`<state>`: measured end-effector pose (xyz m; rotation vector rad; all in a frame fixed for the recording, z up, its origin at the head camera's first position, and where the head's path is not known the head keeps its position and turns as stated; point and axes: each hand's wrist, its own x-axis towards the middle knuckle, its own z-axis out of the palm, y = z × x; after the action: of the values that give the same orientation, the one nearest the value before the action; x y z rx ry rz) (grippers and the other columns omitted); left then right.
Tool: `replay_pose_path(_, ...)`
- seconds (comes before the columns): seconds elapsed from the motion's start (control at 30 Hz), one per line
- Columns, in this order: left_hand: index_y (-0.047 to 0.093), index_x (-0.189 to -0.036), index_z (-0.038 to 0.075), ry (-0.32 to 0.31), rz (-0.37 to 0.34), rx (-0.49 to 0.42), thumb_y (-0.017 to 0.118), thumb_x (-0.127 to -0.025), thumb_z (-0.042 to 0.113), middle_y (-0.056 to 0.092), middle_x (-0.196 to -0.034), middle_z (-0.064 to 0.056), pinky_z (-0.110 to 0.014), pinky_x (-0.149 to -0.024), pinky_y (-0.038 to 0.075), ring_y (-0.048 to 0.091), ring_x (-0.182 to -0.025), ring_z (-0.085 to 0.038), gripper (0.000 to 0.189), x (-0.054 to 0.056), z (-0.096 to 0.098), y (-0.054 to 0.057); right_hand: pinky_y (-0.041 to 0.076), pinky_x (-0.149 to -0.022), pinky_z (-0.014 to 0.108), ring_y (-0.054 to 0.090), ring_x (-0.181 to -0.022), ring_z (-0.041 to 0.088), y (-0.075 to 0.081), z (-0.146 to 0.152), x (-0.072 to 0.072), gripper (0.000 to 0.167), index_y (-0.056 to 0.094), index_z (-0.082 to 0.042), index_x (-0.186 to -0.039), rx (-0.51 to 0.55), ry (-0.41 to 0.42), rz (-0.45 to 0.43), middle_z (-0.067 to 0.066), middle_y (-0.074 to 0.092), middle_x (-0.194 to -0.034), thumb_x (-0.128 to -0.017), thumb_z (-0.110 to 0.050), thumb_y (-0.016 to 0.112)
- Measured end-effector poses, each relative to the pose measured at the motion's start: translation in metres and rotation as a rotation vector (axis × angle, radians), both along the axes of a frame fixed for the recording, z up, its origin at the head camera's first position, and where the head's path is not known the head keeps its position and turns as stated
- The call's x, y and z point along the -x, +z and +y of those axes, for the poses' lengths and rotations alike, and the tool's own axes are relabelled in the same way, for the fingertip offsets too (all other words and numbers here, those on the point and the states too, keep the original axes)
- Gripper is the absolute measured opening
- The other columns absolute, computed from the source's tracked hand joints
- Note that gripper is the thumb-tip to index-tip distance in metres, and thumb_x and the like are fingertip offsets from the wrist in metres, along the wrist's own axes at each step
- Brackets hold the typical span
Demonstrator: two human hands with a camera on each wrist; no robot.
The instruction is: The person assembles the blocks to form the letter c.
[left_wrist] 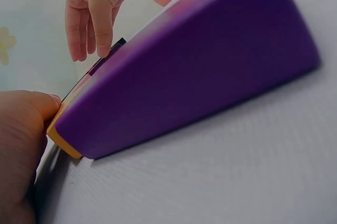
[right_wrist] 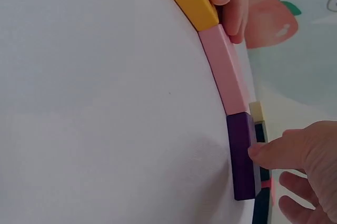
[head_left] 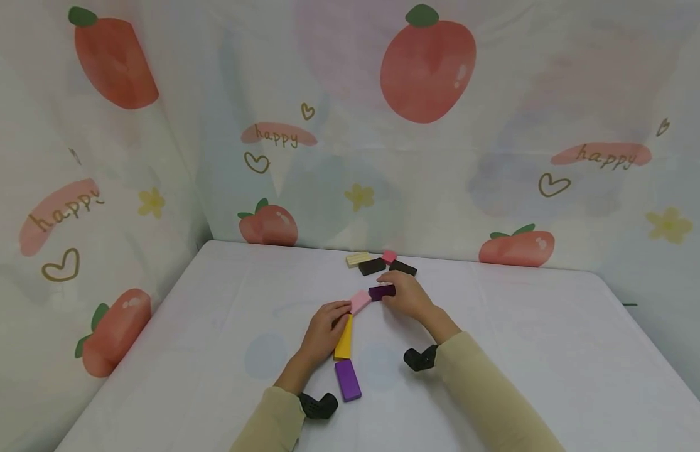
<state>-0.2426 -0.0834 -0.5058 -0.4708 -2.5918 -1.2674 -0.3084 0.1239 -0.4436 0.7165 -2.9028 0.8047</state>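
Observation:
A curved line of blocks runs end to end up the table: a purple block (head_left: 348, 380), a yellow block (head_left: 343, 339), a pink block (head_left: 360, 302) and a dark purple block (head_left: 382, 292). My left hand (head_left: 323, 333) rests along the left side of the yellow block, its fingertips reaching where yellow meets pink. Beside the dark purple block is my right hand (head_left: 407, 295). Its thumb (right_wrist: 274, 153) touches that block, while the other fingers sit apart from it. The purple block (left_wrist: 195, 71) fills much of the left wrist view.
Near the table's back edge lie a cream block (head_left: 358, 259), a black block (head_left: 372, 267), a red block (head_left: 389, 256) and another black block (head_left: 403, 268). A fruit-printed cloth (head_left: 338, 63) hangs behind the white table (head_left: 496, 358). Black devices (head_left: 320, 407) are on both wrists.

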Motion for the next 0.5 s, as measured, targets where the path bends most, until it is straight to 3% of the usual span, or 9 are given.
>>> replay_pose_path(0.27, 0.061, -0.120, 0.006, 0.002, -0.015, -0.001, 0.054, -0.094, 0.017, 0.055, -0.123, 0.000, -0.035, -0.099, 0.038, 0.046, -0.117, -0.018, 0.029, 0.000, 0.001, 0.000, 0.038, -0.096, 0.048, 0.050, -0.112, 0.033, 0.007, 0.009, 0.007, 0.033, 0.062, 0.003, -0.112, 0.026, -0.004, -0.002, 0.017, 0.059, -0.114, -0.079, 0.003, 0.064)
replay_pose_path(0.5, 0.061, -0.120, 0.007, 0.008, -0.021, -0.001, 0.054, -0.094, 0.017, 0.055, -0.123, 0.001, -0.035, -0.098, 0.038, 0.046, -0.117, -0.017, 0.029, 0.001, 0.000, -0.001, 0.039, -0.096, 0.047, 0.050, -0.111, 0.034, 0.003, 0.016, 0.017, 0.032, 0.062, 0.004, -0.112, 0.037, -0.118, 0.048, 0.019, 0.058, -0.115, -0.080, 0.001, 0.062)
